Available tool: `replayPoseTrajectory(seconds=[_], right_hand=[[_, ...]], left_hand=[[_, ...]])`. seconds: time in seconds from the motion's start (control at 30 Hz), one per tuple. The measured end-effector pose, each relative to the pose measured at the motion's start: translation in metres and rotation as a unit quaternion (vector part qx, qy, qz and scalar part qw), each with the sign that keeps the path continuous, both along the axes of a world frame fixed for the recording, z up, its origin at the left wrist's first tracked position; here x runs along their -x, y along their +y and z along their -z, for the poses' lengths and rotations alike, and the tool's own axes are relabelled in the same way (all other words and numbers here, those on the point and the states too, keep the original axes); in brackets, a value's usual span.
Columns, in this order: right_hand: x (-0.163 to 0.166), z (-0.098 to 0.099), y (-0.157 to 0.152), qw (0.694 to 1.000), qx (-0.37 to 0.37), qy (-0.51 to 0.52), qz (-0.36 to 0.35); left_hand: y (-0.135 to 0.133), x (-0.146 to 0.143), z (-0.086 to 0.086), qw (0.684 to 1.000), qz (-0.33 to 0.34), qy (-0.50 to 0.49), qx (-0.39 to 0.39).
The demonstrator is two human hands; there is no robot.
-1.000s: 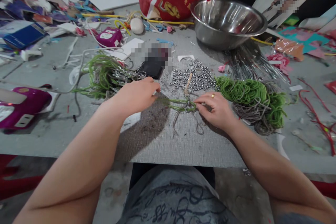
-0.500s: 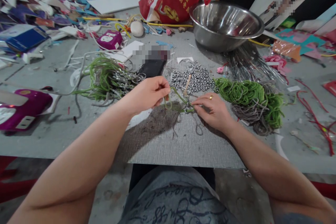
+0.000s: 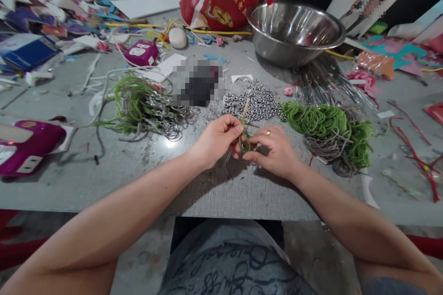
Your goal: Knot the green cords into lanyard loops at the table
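Observation:
Near the middle of the table, my left hand (image 3: 221,138) is closed with its fingertips pinching a green cord (image 3: 245,140). Facing it from the right, my right hand (image 3: 272,150), with a ring on one finger, grips the lower part of the same cord. A small shiny piece shows within the cord between my hands, partly hidden by the fingers. Just beyond my fingertips lie many silver beads (image 3: 256,101) and a thin wooden stick (image 3: 246,108). Right of my right hand is a heap of green and grey cords (image 3: 325,131).
Bundled green cords with silver rings (image 3: 148,106) lie at left. A steel bowl (image 3: 294,53) and a red bag (image 3: 228,0) stand at the back. Purple devices (image 3: 31,147) and a blue box (image 3: 29,53) sit left; red cords (image 3: 420,161) lie right.
My left hand has come right and down toward my right hand, so the two now nearly meet. The cord that stretched between them is now bunched up close, lifted nearer to me.

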State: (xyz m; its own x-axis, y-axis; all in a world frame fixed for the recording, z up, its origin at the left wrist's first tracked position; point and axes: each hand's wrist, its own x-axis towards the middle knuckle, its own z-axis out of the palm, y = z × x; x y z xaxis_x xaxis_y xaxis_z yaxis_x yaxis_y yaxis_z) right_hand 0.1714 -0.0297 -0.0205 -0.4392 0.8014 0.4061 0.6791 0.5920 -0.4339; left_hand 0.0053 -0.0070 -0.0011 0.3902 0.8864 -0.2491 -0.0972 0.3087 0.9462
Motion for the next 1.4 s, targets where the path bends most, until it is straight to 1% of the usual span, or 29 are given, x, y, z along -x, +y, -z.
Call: replayPoseTrajectory(seconds=[0.17,0.23,0.3,0.37,0.43,0.47,0.57,0.6,0.67,0.73,0.83,1.0,1.1,1.27,1.33,1.4], right_hand=[[0.001,0.000,0.000,0.999,0.001,-0.009,-0.036],[-0.001,-0.001,0.000,0.999,0.008,-0.008,-0.032],[-0.004,-0.003,0.001,0.999,0.020,-0.007,-0.025],[-0.006,-0.004,0.002,0.999,0.029,-0.001,-0.022],[-0.007,-0.004,0.003,0.999,0.032,0.008,-0.020],[-0.007,-0.004,0.003,0.999,0.031,0.011,-0.021],[-0.007,-0.004,0.003,0.999,0.023,0.013,-0.026],[-0.006,-0.004,0.003,0.999,0.021,0.013,-0.028],[-0.006,-0.005,0.003,0.999,0.018,0.011,-0.031],[-0.006,-0.006,0.003,0.999,0.020,0.006,-0.032],[-0.006,-0.006,0.003,0.999,0.023,-0.006,-0.029],[-0.007,-0.006,0.004,0.999,0.014,-0.003,-0.034],[-0.007,-0.006,0.003,0.999,0.011,0.004,-0.037],[-0.009,-0.003,0.003,1.000,0.014,0.017,-0.007],[-0.011,-0.002,0.003,1.000,0.004,0.012,0.002],[-0.012,-0.001,0.004,1.000,-0.003,0.001,0.005]], left_hand=[[0.001,0.000,0.002,1.000,-0.002,0.008,-0.024],[0.003,0.002,0.002,0.999,-0.005,0.030,-0.039],[0.005,0.005,0.002,0.995,-0.016,0.074,-0.061],[0.004,0.009,-0.001,0.985,-0.045,0.128,-0.108],[0.001,0.012,-0.004,0.969,-0.061,0.161,-0.179],[-0.002,0.013,-0.006,0.962,-0.046,0.164,-0.212],[-0.009,0.014,-0.007,0.944,0.081,0.158,-0.277],[-0.009,0.013,-0.005,0.934,0.112,0.160,-0.299],[-0.008,0.011,0.000,0.906,0.126,0.183,-0.361],[-0.004,0.010,0.005,0.877,0.118,0.210,-0.415],[0.001,0.010,0.010,0.848,0.110,0.231,-0.465],[0.002,0.015,0.012,0.798,0.108,0.284,-0.521],[0.002,0.017,0.012,0.776,0.108,0.318,-0.533],[0.002,0.017,0.012,0.758,0.121,0.352,-0.536],[0.003,0.017,0.013,0.758,0.124,0.346,-0.539],[0.006,0.017,0.014,0.766,0.127,0.336,-0.533]])
